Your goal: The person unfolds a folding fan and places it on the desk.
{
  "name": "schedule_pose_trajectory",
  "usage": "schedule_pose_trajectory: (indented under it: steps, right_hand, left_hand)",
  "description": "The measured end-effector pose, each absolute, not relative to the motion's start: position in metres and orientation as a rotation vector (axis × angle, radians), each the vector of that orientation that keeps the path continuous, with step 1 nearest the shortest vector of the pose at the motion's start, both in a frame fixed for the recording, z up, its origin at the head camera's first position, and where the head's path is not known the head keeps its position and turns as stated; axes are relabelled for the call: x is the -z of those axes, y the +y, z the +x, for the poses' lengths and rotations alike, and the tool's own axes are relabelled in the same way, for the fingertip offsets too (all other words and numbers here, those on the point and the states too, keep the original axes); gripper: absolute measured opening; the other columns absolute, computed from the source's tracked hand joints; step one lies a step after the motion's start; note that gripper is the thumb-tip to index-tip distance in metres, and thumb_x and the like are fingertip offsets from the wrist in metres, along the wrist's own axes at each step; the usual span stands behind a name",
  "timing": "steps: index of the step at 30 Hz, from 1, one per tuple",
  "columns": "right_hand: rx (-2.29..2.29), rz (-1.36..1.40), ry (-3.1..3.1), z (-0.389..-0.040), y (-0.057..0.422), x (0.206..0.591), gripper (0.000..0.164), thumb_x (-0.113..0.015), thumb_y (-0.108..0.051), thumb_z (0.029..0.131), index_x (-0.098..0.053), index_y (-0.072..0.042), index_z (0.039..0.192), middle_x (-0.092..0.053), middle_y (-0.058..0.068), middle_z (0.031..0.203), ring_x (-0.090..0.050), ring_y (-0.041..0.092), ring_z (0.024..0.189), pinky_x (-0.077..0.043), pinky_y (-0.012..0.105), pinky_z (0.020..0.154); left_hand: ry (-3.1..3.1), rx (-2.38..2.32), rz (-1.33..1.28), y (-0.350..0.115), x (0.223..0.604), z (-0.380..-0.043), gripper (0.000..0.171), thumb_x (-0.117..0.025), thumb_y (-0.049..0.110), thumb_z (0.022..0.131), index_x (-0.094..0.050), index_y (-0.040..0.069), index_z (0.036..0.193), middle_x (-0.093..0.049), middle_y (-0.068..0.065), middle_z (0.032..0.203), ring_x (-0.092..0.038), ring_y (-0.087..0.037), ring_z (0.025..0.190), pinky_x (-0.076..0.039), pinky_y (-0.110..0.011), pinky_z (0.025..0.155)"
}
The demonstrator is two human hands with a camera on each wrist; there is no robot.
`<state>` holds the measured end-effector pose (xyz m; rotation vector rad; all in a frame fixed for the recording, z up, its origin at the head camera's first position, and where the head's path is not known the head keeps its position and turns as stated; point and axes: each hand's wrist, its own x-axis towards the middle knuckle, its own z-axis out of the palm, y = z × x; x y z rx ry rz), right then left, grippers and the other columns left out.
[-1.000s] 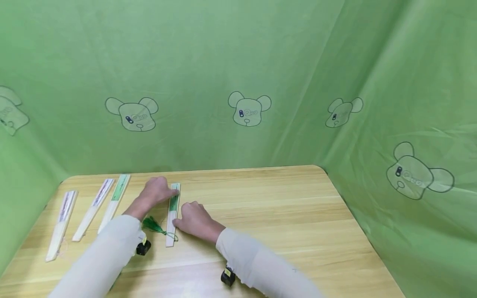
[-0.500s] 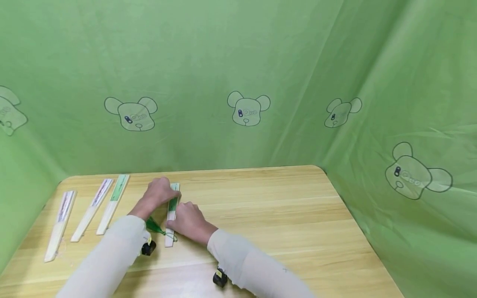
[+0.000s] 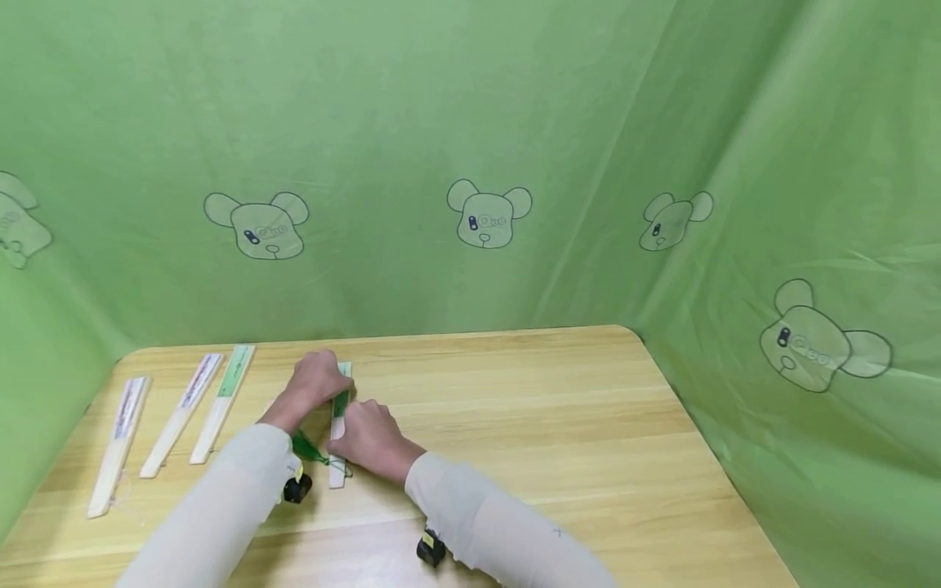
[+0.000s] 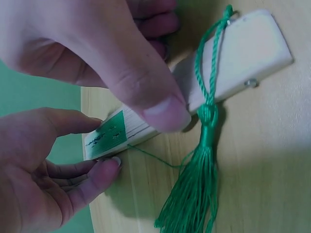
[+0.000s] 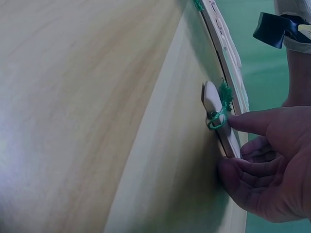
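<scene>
A folded hand fan [image 3: 336,474], with pale wooden guards and a green printed paper part, lies lengthwise between both hands at the left-centre of the table. My left hand [image 3: 314,382] pinches its far, green-paper end between thumb and fingers. Nearer the handle end, my right hand [image 3: 371,434] grips the fan from the right side, thumb over the pale wood. In the left wrist view a green tassel [image 4: 194,179] hangs from a cord looped at the handle end. The right wrist view shows the right hand's thumb and fingers [image 5: 238,177] on either side of the fan.
Three more folded fans lie at the left: a white-and-purple one [image 3: 119,445], another like it [image 3: 180,416] and a green one [image 3: 224,404]. The wooden table [image 3: 551,425] is bounded by green curtains [image 3: 382,122] behind and at both sides.
My right hand has shifted slightly left, closing in over the fan's middle. My left hand has stayed at the far end, its forearm drifting a little right.
</scene>
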<state>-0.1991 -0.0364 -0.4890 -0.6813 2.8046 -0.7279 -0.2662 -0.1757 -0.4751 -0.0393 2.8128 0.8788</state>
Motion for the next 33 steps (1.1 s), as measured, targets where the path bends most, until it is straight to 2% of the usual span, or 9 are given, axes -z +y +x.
schedule_pose_trajectory:
  steps: [4, 8, 13, 16, 20, 24, 28, 33]
  right_hand:
    - [0.740, -0.602, 2.775, -0.200, -0.037, 0.487, 0.027, -0.086, -0.019, 0.081, -0.061, -0.012, 0.076, -0.059, -0.004, 0.061, -0.054, 0.007, 0.053, -0.047, 0.015, 0.044]
    - [0.746, -0.523, 2.753, -0.199, -0.038, 0.485, 0.031, -0.088, -0.017, 0.079, -0.058, -0.012, 0.073, -0.056, -0.004, 0.060, -0.052, 0.008, 0.051, -0.047, 0.016, 0.042]
    - [0.786, -0.469, 2.725, -0.200, -0.036, 0.484, 0.035, -0.087, -0.013, 0.078, -0.055, -0.012, 0.067, -0.051, -0.004, 0.055, -0.048, 0.009, 0.047, -0.043, 0.017, 0.039]
    - [0.812, -0.423, 2.706, -0.202, -0.034, 0.484, 0.035, -0.087, -0.012, 0.076, -0.054, -0.013, 0.066, -0.050, -0.005, 0.056, -0.048, 0.010, 0.048, -0.043, 0.018, 0.039]
    - [0.829, -0.343, 2.679, -0.204, -0.033, 0.484, 0.039, -0.088, -0.012, 0.073, -0.051, -0.015, 0.064, -0.047, -0.005, 0.054, -0.046, 0.011, 0.048, -0.039, 0.019, 0.039]
    - [0.872, -0.279, 2.658, -0.205, -0.032, 0.484, 0.041, -0.090, -0.012, 0.071, -0.050, -0.014, 0.063, -0.046, -0.005, 0.054, -0.045, 0.011, 0.047, -0.039, 0.019, 0.039]
    - [1.008, -0.172, 2.574, -0.204, -0.030, 0.487, 0.034, -0.090, -0.005, 0.070, -0.056, -0.011, 0.063, -0.055, -0.002, 0.049, -0.053, 0.011, 0.042, -0.050, 0.019, 0.037]
    - [1.158, -0.059, 2.467, -0.208, -0.025, 0.487, 0.025, -0.086, 0.002, 0.073, -0.062, -0.005, 0.066, -0.064, 0.006, 0.051, -0.060, 0.013, 0.040, -0.061, 0.026, 0.042]
  left_hand:
    - [2.813, -0.927, -0.086, -0.177, 0.477, -0.267, 0.040, -0.080, 0.019, 0.080, -0.047, 0.016, 0.057, -0.042, 0.006, 0.051, -0.041, -0.009, 0.046, -0.039, -0.018, 0.043]
    - [2.791, -1.018, -0.135, -0.180, 0.478, -0.265, 0.043, -0.080, 0.021, 0.080, -0.045, 0.016, 0.056, -0.042, 0.007, 0.048, -0.045, -0.009, 0.044, -0.043, -0.018, 0.043]
    - [2.713, -1.129, -0.252, -0.183, 0.478, -0.263, 0.042, -0.080, 0.021, 0.081, -0.046, 0.015, 0.057, -0.050, 0.004, 0.050, -0.059, -0.013, 0.046, -0.059, -0.024, 0.047]
    - [2.687, -1.157, -0.290, -0.184, 0.478, -0.262, 0.040, -0.080, 0.021, 0.082, -0.049, 0.015, 0.057, -0.058, 0.000, 0.052, -0.065, -0.015, 0.049, -0.064, -0.027, 0.051]
    - [2.690, -1.184, -0.286, -0.183, 0.477, -0.260, 0.038, -0.079, 0.021, 0.082, -0.053, 0.013, 0.056, -0.065, -0.005, 0.055, -0.068, -0.017, 0.050, -0.065, -0.029, 0.052]
    - [2.663, -1.227, -0.297, -0.183, 0.477, -0.259, 0.029, -0.078, 0.022, 0.084, -0.064, 0.004, 0.066, -0.070, -0.010, 0.060, -0.070, -0.018, 0.052, -0.066, -0.029, 0.053]
    - [2.550, -1.324, -0.374, -0.184, 0.479, -0.255, 0.024, -0.077, 0.020, 0.086, -0.070, -0.003, 0.083, -0.073, -0.012, 0.068, -0.073, -0.021, 0.056, -0.068, -0.031, 0.057]
    - [2.468, -1.451, -0.393, -0.184, 0.476, -0.252, 0.025, -0.075, 0.018, 0.087, -0.071, -0.007, 0.093, -0.074, -0.014, 0.078, -0.075, -0.023, 0.061, -0.071, -0.035, 0.064]
